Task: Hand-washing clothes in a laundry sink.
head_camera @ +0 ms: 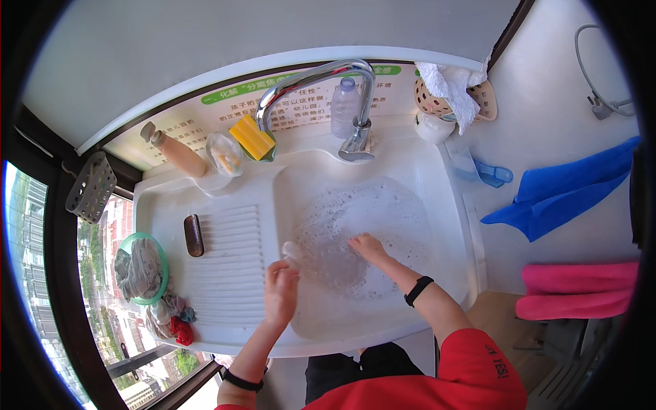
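A white laundry sink (451,246) lies before me, its basin holding sudsy water (379,215). My left hand (281,292) is over the divider between the ribbed washboard (225,271) and the basin. Its curled fingers pinch a small, whitish, soft-looking item (292,251), too blurred to name. Over the suds is my right hand (369,247), fingers bent down at the water's surface. Whether it grips anything there is hidden. A dark oblong object (193,236), perhaps a scrubbing brush, rests on the washboard's left part.
A chrome faucet (359,138) arches over the sink's back ledge, near a plastic bottle (346,107), yellow sponge (252,137) and pump bottle (179,154). At left are a green basin of cloths (141,269) and small garments (171,318). Blue (564,189) and pink towels (576,292) hang right.
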Tool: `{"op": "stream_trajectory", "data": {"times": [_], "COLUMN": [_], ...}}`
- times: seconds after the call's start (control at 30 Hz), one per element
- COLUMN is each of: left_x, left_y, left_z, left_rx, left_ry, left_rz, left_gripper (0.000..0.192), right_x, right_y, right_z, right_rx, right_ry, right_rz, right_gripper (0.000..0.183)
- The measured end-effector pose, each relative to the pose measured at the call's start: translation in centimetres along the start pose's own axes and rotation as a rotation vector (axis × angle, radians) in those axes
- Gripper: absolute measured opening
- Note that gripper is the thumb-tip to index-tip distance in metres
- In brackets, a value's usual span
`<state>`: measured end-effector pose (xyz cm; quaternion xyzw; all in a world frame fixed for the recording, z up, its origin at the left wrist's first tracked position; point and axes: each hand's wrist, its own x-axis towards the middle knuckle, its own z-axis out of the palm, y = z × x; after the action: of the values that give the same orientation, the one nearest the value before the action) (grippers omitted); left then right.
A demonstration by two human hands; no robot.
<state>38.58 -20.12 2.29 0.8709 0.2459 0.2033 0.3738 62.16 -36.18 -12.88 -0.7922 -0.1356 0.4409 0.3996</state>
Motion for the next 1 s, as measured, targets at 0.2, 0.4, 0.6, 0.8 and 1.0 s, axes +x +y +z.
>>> {"op": "stream_trajectory", "data": {"times": [0.2,0.4,0.6,0.8,1.0], "left_x": [-7.4,-13.3,-13.5,-13.4,-16.3], "left_y": [-8.3,-14.8,-14.8,-14.0,-16.1], "left_z": [-10.2,-12.8,-12.8,-12.2,-14.5], "left_rx": [0.286,0.552,0.630,0.632,0.601], "left_ry": [0.586,0.622,0.644,0.513,0.590], "left_rz": [-0.351,-0.424,-0.478,-0.649,-0.665], "left_gripper": [0.026,0.028,0.030,0.030,0.028], "right_x": [0.2,-0.3,-0.3,2.8,2.8], "right_y": [6.3,10.7,7.9,9.3,2.1], "right_z": [1.8,1.4,1.1,-0.4,-4.9], "right_rx": [-1.099,-0.975,-0.903,-1.061,-0.740], "right_ry": [-0.170,0.040,-0.052,-0.238,0.339], "right_rz": [-0.359,-0.487,-0.296,-0.301,-0.472], "right_gripper": [0.040,0.033,0.031,0.026,0.020]}}
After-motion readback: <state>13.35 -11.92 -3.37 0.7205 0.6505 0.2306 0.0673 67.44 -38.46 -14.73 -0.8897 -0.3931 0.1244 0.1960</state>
